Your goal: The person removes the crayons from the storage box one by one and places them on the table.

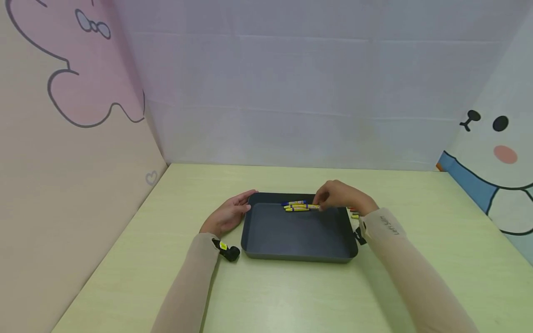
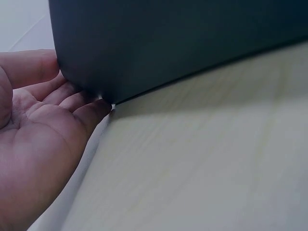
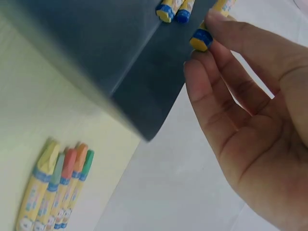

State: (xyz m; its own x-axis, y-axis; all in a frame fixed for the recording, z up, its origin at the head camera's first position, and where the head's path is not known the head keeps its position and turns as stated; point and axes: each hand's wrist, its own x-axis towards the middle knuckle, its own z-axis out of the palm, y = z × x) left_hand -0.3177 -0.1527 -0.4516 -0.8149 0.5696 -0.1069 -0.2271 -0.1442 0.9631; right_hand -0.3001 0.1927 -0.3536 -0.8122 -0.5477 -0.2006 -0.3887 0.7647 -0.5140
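A dark grey rectangular tray (image 1: 300, 236) lies on the table. My left hand (image 1: 226, 215) holds its far left corner, the thumb on the outer side wall and the other fingers bent round the corner in the left wrist view. Over the tray's far right part, my right hand (image 1: 339, 194) pinches a yellow-wrapped crayon with a blue band (image 3: 201, 39) between thumb and fingertips. Just left of that hand, a blue crayon (image 1: 293, 202) and yellow crayons (image 1: 296, 210) lie side by side inside the tray along its far wall.
Outside the tray's right edge, several crayons (image 3: 60, 187) with yellow-green, grey-green, red, orange and green tips lie in a row on the pale wooden table (image 1: 266, 296). A white sheet wall (image 1: 291, 101) stands behind, with cartoon-printed walls (image 1: 83, 208) at the sides.
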